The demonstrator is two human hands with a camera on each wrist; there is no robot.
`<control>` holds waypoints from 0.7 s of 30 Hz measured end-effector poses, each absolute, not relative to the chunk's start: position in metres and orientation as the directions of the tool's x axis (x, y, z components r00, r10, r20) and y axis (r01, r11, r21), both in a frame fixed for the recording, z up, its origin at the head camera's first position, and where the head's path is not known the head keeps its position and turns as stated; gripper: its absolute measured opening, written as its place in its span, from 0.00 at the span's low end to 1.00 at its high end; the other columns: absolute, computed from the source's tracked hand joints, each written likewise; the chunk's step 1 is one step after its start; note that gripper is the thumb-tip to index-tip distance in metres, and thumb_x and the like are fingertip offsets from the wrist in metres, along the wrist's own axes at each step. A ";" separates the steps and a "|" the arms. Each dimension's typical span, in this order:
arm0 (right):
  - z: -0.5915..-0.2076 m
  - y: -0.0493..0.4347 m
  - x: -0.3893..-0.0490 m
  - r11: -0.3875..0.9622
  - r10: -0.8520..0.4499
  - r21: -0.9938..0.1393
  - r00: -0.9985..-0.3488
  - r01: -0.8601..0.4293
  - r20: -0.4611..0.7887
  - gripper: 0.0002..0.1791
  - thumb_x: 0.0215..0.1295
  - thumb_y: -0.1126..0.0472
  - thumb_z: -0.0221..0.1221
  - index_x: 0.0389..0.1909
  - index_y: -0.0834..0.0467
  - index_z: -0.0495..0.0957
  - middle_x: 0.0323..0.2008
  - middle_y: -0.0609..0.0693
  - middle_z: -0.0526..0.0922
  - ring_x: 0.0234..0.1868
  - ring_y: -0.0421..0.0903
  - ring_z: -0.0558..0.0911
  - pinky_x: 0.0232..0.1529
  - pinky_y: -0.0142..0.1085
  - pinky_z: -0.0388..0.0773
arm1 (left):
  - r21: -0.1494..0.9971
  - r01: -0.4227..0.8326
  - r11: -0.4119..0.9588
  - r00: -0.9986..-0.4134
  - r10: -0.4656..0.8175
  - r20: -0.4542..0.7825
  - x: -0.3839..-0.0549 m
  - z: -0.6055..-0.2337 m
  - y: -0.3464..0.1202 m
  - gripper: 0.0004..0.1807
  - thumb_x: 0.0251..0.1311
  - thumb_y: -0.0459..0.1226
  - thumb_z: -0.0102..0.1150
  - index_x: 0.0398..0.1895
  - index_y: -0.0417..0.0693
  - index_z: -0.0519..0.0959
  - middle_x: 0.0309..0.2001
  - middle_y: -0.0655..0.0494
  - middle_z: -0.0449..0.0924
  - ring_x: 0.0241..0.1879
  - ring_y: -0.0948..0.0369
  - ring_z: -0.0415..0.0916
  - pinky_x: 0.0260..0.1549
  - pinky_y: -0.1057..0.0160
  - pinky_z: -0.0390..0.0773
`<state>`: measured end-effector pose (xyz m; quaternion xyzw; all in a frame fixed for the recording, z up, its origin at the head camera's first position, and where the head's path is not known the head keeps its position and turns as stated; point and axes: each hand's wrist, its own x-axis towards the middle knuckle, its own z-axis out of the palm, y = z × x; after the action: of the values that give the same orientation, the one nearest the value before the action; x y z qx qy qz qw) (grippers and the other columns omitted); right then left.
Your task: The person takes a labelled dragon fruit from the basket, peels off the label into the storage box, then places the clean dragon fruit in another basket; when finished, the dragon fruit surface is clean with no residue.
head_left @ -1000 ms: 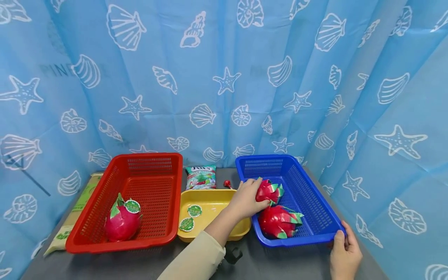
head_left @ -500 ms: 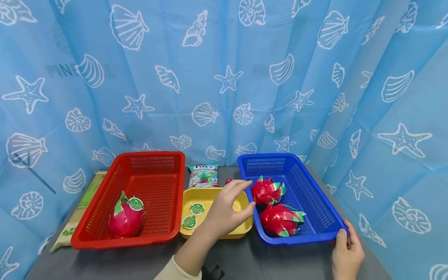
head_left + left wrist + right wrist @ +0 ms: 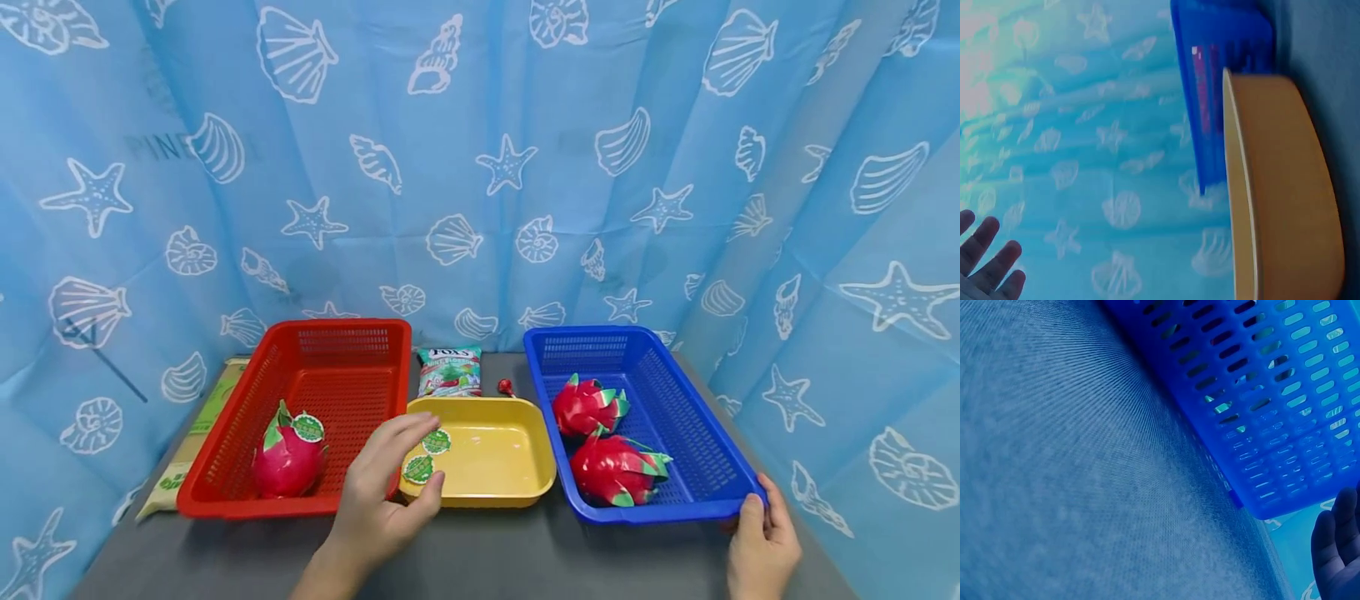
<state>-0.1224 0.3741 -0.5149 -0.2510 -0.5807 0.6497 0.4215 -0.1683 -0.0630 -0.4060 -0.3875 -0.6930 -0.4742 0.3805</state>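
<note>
My left hand (image 3: 378, 496) hovers in front of the gap between the red basket (image 3: 292, 506) and the yellow tray (image 3: 491, 502), fingers extended, thumb apart, holding nothing. Two green round stickers (image 3: 417, 469) lie at the tray's left end, just beyond the thumb. A dragon fruit (image 3: 288, 462) with a similar sticker (image 3: 308, 427) sits in the red basket. My right hand (image 3: 763, 542) grips the near right corner of the blue basket (image 3: 708, 510), thumb on its rim. Inside that basket, a dragon fruit (image 3: 588, 408) lies behind another dragon fruit (image 3: 618, 473), both toward the left wall.
Behind the tray are a Fox's candy bag (image 3: 450, 372) and a small red wrapped lollipop (image 3: 506, 387). A long green-and-beige packet (image 3: 183, 454) lies left of the red basket. A blue shell-print curtain (image 3: 480, 192) encloses the grey table (image 3: 510, 554) at the back and sides.
My left hand has let go of the rear dragon fruit in the blue basket and moved left across the yellow tray. My right hand keeps its grip on the blue basket's corner.
</note>
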 end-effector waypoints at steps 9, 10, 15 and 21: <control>-0.512 0.374 -0.121 0.024 0.850 -0.980 -0.512 -0.200 0.126 0.21 0.78 0.62 0.54 0.68 0.57 0.76 0.40 0.35 0.82 0.27 0.29 0.80 0.24 0.20 0.75 | 0.371 0.812 0.451 -0.376 -0.082 0.923 -0.135 -0.418 -0.120 0.20 0.59 0.36 0.65 0.48 0.25 0.83 0.46 0.35 0.83 0.52 0.57 0.79 0.58 0.72 0.72; -0.512 0.374 -0.121 0.021 0.851 -0.979 -0.511 -0.201 0.123 0.21 0.78 0.62 0.54 0.68 0.57 0.76 0.40 0.35 0.82 0.27 0.29 0.80 0.24 0.20 0.75 | 0.391 0.784 0.482 -0.382 -0.123 0.916 -0.132 -0.423 -0.127 0.20 0.58 0.36 0.65 0.47 0.25 0.83 0.45 0.34 0.83 0.51 0.60 0.79 0.57 0.73 0.72; -0.510 0.375 -0.121 0.011 0.852 -0.978 -0.510 -0.211 0.119 0.21 0.78 0.63 0.54 0.68 0.57 0.76 0.40 0.35 0.82 0.26 0.29 0.79 0.23 0.20 0.75 | 0.531 0.572 0.625 -0.453 -0.299 0.840 -0.126 -0.455 -0.175 0.22 0.50 0.31 0.64 0.49 0.26 0.83 0.44 0.31 0.81 0.54 0.72 0.74 0.56 0.78 0.68; -0.514 0.374 -0.121 0.034 0.851 -0.987 -0.514 -0.154 0.110 0.22 0.78 0.61 0.54 0.69 0.56 0.75 0.41 0.35 0.81 0.26 0.29 0.78 0.24 0.20 0.74 | 0.660 0.260 0.705 -0.475 -0.501 0.723 -0.129 -0.486 -0.228 0.24 0.54 0.30 0.62 0.57 0.30 0.81 0.53 0.30 0.78 0.55 0.81 0.63 0.50 0.79 0.63</control>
<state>-0.1215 0.3744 -0.5137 -0.2907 -0.5988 0.6311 0.3982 -0.1287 -0.2283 -0.4862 0.0781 -0.7721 -0.3761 0.5063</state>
